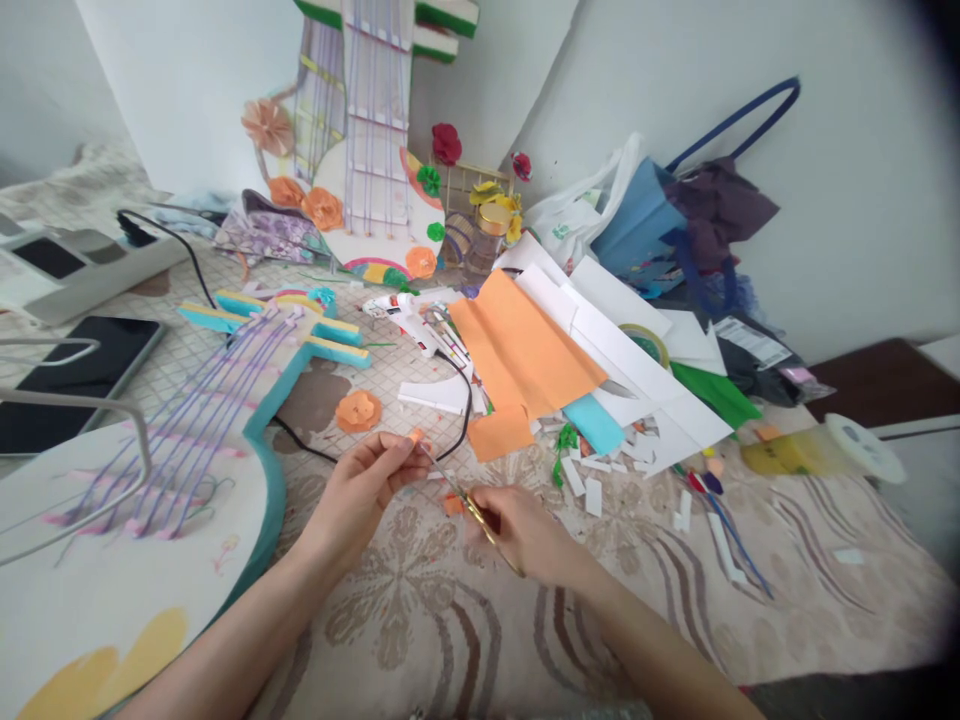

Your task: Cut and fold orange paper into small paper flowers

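My left hand [379, 473] is closed, pinching a small piece of orange paper [418, 437] between thumb and fingers. In my right hand [517, 525] is a pair of scissors with gold handles [480, 517]; its blades reach up to the paper at my left fingertips. An orange paper scrap [453, 503] lies just below the blades. Beyond my left hand sits an orange paper flower [358, 410] on the cloth. Whether the blades are cutting into the paper is too small to tell.
At left lies a guitar-shaped craft [262, 400] with purple strings; another [367, 170] stands behind. A glue gun [405, 318] with a black cord rests mid-table. Orange sheets [517, 340], white sheets [637, 370] and scraps [592, 495] spread right, near a yellow jar [795, 450].
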A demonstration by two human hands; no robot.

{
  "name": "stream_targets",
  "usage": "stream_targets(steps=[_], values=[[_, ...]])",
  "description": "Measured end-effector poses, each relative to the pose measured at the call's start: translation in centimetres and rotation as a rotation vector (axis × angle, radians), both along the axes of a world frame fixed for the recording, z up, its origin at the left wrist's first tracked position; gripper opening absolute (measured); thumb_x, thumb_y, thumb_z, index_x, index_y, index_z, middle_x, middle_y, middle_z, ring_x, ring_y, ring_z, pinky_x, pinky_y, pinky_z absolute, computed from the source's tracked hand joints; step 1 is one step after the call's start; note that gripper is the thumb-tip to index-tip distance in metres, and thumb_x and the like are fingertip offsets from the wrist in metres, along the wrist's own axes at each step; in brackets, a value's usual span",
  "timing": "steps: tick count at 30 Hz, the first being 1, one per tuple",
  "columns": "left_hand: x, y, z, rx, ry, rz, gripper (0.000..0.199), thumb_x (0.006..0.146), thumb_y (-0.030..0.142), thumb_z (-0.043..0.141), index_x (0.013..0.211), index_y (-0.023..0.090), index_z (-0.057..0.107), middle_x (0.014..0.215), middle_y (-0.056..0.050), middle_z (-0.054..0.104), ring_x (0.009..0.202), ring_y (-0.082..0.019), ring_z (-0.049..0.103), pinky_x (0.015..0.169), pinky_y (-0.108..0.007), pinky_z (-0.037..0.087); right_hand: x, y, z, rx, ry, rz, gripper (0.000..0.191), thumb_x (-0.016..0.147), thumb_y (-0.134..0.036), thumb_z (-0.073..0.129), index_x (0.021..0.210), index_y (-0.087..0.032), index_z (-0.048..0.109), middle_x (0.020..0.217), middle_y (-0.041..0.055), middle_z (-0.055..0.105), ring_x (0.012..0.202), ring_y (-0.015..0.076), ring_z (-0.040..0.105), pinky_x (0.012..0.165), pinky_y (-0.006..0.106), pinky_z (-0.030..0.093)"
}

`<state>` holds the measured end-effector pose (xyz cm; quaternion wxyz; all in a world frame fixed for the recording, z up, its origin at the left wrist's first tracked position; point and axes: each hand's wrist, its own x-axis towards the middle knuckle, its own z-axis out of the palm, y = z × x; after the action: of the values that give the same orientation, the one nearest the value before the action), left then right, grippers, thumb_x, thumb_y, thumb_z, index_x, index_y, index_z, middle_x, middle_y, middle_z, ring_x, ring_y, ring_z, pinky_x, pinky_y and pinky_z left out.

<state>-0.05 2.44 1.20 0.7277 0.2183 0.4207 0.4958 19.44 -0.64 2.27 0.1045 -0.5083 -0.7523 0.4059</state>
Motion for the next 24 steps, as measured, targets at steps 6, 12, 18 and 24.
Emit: stream_targets(steps=[6, 12, 18, 24], values=[[-0.2, 0.1, 0.3, -0.056, -0.040, -0.159, 0.014, 0.073, 0.024, 0.069, 0.067, 0.014, 0.063, 0.073, -0.004, 0.072, 0.070, -0.011, 0.066, 0.069, -0.019, 0.053, 1.8, 0.5, 1.6, -0.185, 0.122, 0.070, 0.038, 0.086, -0.043, 0.045, 0.058, -0.019, 0.033, 0.053, -0.0057, 0.029, 0.049, 0.0083, 0.025, 0.045, 0.022, 0.019], [-0.1, -0.1, 0.4, -0.078, -0.046, -0.205, 0.013, 0.072, 0.020, 0.070, 0.066, 0.014, 0.061, 0.074, -0.004, 0.073, 0.069, -0.011, 0.067, 0.071, -0.019, 0.053, 2.6, 0.7, 1.8, -0.174, 0.055, 0.080, 0.042, 0.084, -0.044, 0.050, 0.056, -0.018, 0.032, 0.053, -0.0057, 0.027, 0.050, 0.0077, 0.024, 0.045, 0.021, 0.017], [-0.1, 0.0, 0.4, -0.060, -0.057, -0.240, 0.013, 0.072, 0.019, 0.070, 0.066, 0.013, 0.060, 0.074, -0.004, 0.073, 0.068, -0.011, 0.067, 0.070, -0.019, 0.053, 3.2, 0.9, 1.6, -0.157, -0.017, 0.103, 0.045, 0.080, -0.048, 0.056, 0.055, -0.016, 0.037, 0.051, -0.0066, 0.027, 0.050, 0.0065, 0.026, 0.045, 0.019, 0.018], [-0.1, -0.1, 0.2, -0.031, -0.058, -0.273, 0.013, 0.073, 0.019, 0.069, 0.067, 0.013, 0.060, 0.078, -0.004, 0.072, 0.068, -0.010, 0.067, 0.069, -0.018, 0.053, 3.5, 1.2, 2.1, -0.154, -0.029, 0.153, 0.044, 0.081, -0.049, 0.054, 0.057, -0.015, 0.040, 0.050, -0.0066, 0.029, 0.049, 0.0062, 0.029, 0.044, 0.018, 0.017]])
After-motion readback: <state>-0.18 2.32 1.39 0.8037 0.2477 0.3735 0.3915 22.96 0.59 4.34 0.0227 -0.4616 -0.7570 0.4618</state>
